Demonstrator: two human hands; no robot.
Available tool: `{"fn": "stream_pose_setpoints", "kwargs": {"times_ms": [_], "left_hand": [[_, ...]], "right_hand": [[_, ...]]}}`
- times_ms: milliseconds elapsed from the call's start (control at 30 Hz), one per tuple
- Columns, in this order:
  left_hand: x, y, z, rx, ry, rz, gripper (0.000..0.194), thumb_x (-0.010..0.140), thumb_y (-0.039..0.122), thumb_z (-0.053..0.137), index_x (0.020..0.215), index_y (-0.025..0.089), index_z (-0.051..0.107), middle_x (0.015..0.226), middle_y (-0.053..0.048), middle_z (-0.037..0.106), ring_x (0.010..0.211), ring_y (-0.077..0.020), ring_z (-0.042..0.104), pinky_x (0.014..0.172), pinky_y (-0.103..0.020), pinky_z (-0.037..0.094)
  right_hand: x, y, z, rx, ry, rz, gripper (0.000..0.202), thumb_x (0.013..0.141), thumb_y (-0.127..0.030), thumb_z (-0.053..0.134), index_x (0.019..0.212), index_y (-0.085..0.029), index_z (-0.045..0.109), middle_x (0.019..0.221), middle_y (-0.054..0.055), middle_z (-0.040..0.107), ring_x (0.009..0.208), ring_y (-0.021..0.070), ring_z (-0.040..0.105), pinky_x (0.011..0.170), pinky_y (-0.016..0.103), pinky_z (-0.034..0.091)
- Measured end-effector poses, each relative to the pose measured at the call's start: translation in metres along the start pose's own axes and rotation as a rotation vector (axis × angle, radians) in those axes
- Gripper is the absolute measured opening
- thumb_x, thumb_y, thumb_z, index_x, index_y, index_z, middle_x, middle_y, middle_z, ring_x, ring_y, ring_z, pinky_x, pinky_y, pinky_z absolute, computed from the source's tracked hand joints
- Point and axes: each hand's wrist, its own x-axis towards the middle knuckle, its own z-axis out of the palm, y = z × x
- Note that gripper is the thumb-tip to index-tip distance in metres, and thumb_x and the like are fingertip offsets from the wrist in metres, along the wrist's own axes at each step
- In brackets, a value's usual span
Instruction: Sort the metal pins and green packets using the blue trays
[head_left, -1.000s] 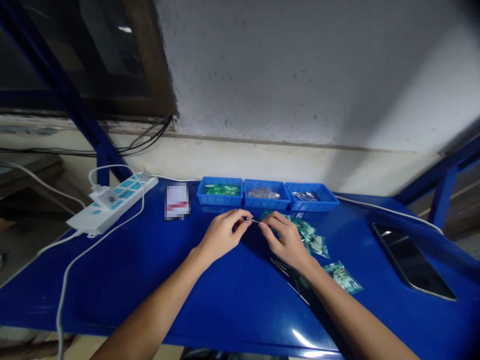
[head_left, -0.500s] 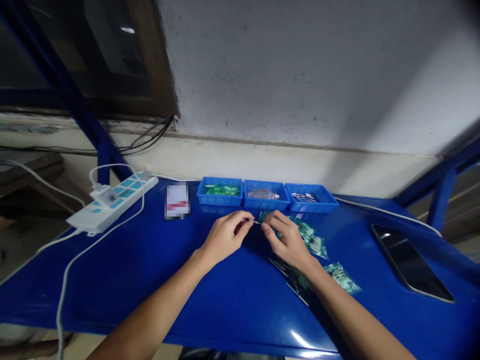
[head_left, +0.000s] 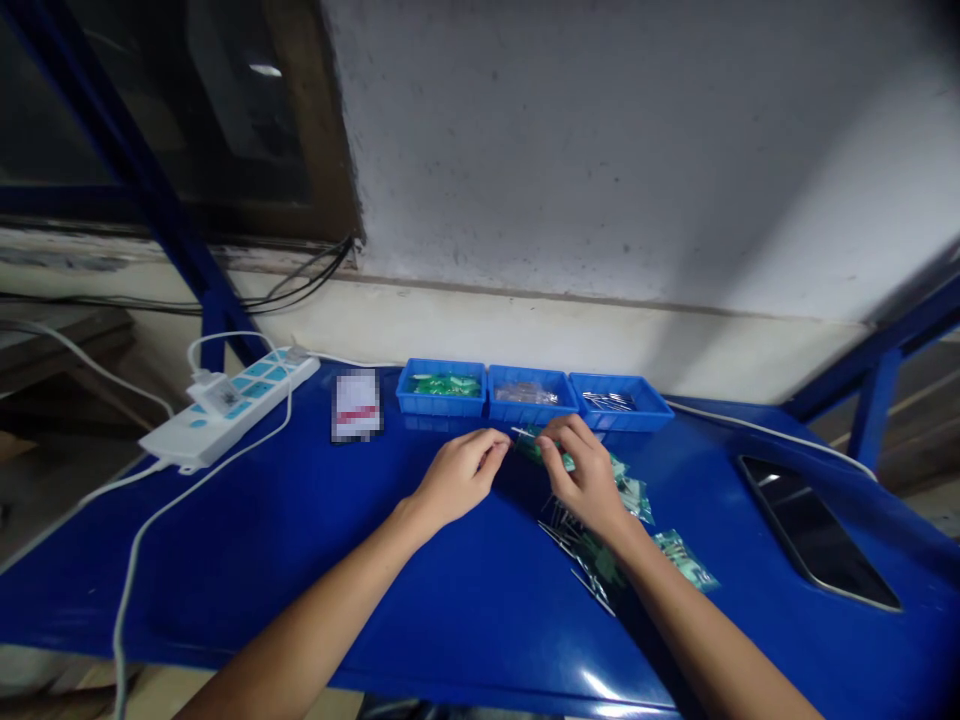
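The right hand (head_left: 544,440) pinches a thin rod (head_left: 523,433) above the blue table (head_left: 300,560), near green packets (head_left: 636,498). The left hand's (head_left: 459,478) fingertips are drawn together; whether they grip anything is unclear.

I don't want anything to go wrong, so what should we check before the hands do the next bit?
1. Three blue bins upright in a row: ok.
2. Phone away from both hands: ok.
3. Power strip away from both hands: ok.
4. All metal pins inside a bin: not ok, some lie on the table.
5. Left hand gripping something: cannot tell.
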Motion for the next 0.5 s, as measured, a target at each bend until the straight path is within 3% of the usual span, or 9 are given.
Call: {"fn": "stream_pose_setpoints", "kwargs": {"times_ms": [200, 333, 500], "left_hand": [[0.028, -0.008, 0.022, 0.355, -0.257, 0.207, 0.047, 0.082, 0.003, 0.041, 0.126, 0.021, 0.048, 0.126, -0.007, 0.055, 0.118, -0.0195, 0.047, 0.096, -0.036, 0.042], [0.018, -0.018, 0.026, 0.364, -0.216, 0.191, 0.042, 0.086, 0.01, 0.041, 0.127, 0.02, 0.048, 0.129, -0.008, 0.054, 0.12, -0.0201, 0.047, 0.099, -0.04, 0.04], [0.0, -0.028, 0.017, 0.27, -0.136, 0.149, 0.035, 0.087, 0.012, 0.041, 0.119, 0.017, 0.055, 0.122, -0.008, 0.06, 0.115, -0.0196, 0.052, 0.1, -0.038, 0.041]], "right_hand": [[0.006, 0.012, -0.01, -0.04, 0.173, 0.117, 0.02, 0.09, -0.027, 0.042, 0.073, -0.021, 0.052, 0.075, 0.004, 0.052, 0.069, 0.0172, 0.05, 0.063, 0.03, 0.042], [0.005, 0.021, -0.006, -0.051, 0.152, 0.152, 0.022, 0.09, -0.028, 0.041, 0.073, -0.021, 0.053, 0.075, 0.003, 0.051, 0.068, 0.0166, 0.05, 0.063, 0.03, 0.041], [0.002, 0.024, 0.001, -0.038, 0.083, 0.165, 0.023, 0.091, -0.029, 0.042, 0.073, -0.02, 0.053, 0.076, 0.003, 0.052, 0.069, 0.0161, 0.052, 0.065, 0.029, 0.042]]}}
